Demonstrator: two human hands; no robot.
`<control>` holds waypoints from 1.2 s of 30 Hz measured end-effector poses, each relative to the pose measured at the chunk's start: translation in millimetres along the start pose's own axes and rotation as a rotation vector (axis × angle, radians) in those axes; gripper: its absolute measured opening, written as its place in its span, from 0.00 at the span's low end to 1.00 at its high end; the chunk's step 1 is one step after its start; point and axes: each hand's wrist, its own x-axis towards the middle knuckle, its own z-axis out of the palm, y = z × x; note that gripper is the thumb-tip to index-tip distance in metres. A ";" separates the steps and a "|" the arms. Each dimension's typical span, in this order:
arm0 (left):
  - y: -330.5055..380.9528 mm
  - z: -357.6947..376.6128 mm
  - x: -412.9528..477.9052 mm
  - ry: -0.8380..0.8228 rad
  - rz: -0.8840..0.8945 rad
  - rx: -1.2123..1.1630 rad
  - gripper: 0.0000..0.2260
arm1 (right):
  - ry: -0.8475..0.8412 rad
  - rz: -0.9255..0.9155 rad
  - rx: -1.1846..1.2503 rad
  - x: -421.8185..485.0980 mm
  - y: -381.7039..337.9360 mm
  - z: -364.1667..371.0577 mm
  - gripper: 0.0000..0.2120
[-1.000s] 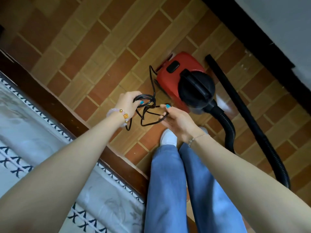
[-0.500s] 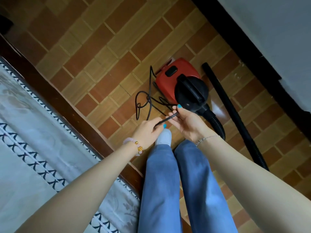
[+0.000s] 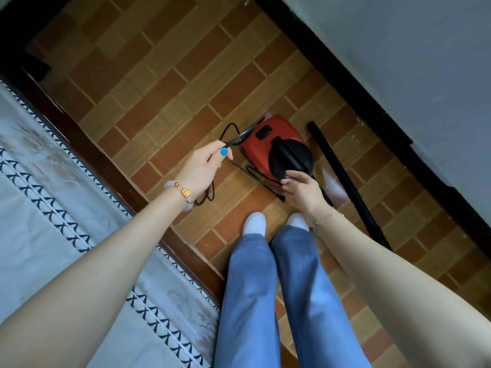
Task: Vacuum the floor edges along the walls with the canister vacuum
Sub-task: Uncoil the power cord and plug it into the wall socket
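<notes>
A red canister vacuum [image 3: 268, 139] with a black round top and handle stands on the brick-patterned floor just ahead of my feet. Its black ribbed hose [image 3: 345, 181] runs from the body back along the right, beside the dark skirting. My left hand [image 3: 202, 168] is closed around the black power cord [image 3: 255, 176], pulling a stretch of it up and to the left. My right hand [image 3: 303, 189] pinches the same cord lower down, close to the vacuum's front. Loose loops of cord hang between and below both hands.
A bed with a pale patterned cover [image 3: 53, 208] and a dark wooden frame [image 3: 111, 166] fills the left side. A grey wall [image 3: 398, 49] with black skirting [image 3: 345, 83] runs along the right. My jeans and white shoes [image 3: 255, 223] stand on the narrow floor strip between.
My left hand has moved up and left, drawing the cord out. My right hand has slid down toward the vacuum. The view has tilted so more wall and floor show.
</notes>
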 end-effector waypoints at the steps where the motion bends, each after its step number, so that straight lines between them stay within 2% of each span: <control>1: 9.9 -7.9 -1.4 -0.009 0.016 -0.022 0.12 | 0.022 -0.012 -0.004 -4.9 -4.5 -2.2 0.14; 5: 55.1 -36.8 -6.4 -0.049 0.096 -0.085 0.11 | 0.046 -0.087 -0.115 -22.4 -24.1 -10.5 0.18; 8: 88.0 -57.0 -5.5 -0.025 0.163 -0.076 0.06 | -0.052 -0.143 -0.282 -29.2 -41.4 -7.8 0.24; 13: 114.6 -79.5 3.2 -0.001 0.243 -0.024 0.08 | -0.204 -0.231 -0.634 -20.3 -59.3 19.5 0.34; 17: 118.6 -88.5 13.7 0.001 0.273 0.003 0.07 | -0.220 -0.254 -0.639 -6.7 -65.3 40.5 0.36; 24: 98.2 -96.2 36.1 0.026 0.263 0.009 0.07 | -0.197 -0.185 -0.710 29.4 -50.3 57.5 0.34; 36: 57.5 -136.1 72.4 0.039 0.195 -0.158 0.10 | -0.210 -0.142 -0.681 105.7 -63.5 107.5 0.37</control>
